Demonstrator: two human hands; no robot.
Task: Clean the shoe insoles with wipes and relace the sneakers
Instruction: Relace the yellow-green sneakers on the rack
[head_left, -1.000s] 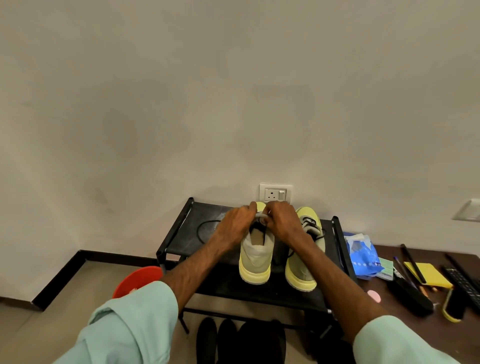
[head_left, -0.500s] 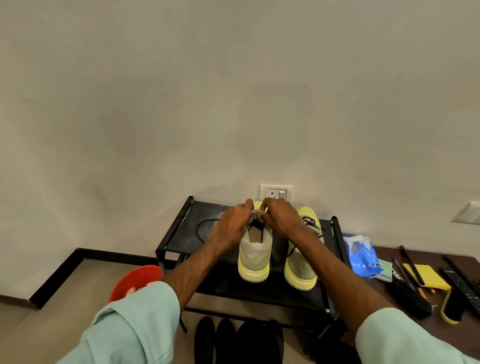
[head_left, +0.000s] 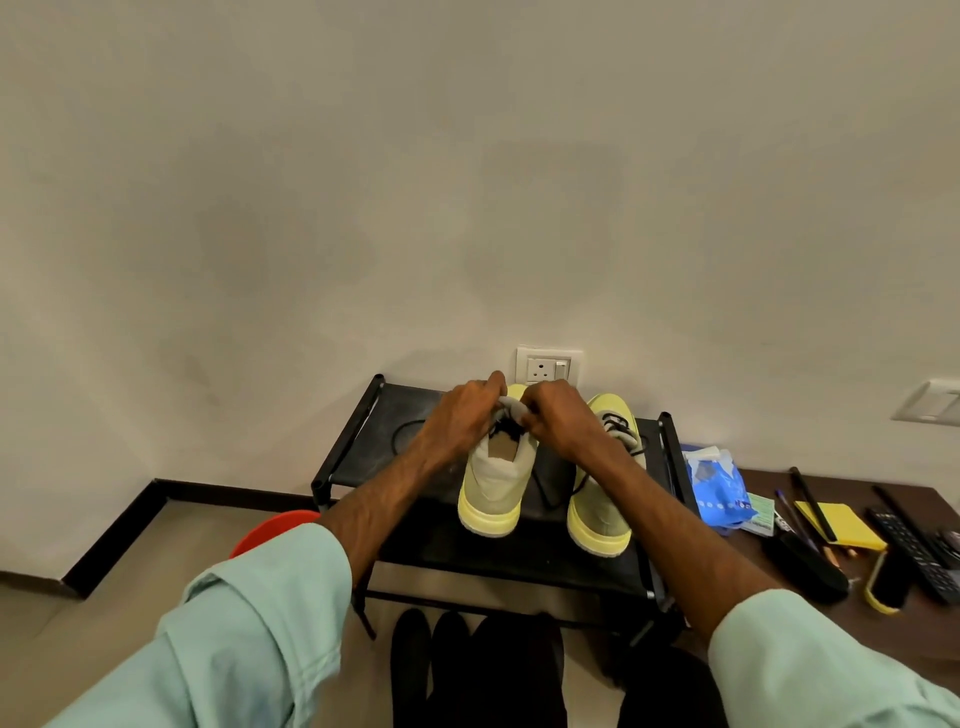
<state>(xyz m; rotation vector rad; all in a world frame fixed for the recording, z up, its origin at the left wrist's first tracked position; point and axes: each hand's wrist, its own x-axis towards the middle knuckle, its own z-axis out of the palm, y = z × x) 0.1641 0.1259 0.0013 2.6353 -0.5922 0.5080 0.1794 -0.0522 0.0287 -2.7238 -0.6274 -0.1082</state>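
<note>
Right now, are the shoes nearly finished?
Partly. The right sneaker already shows black lace across its front. The left hand and right hand pinch the left sneaker at its top, apparently lacing it. A loose lace lies on the rack. Whether the insoles got wiped isn't visible.

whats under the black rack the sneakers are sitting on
Dark shoes show on the floor below the rack. Its shelf hides whatever lies further back.
</note>
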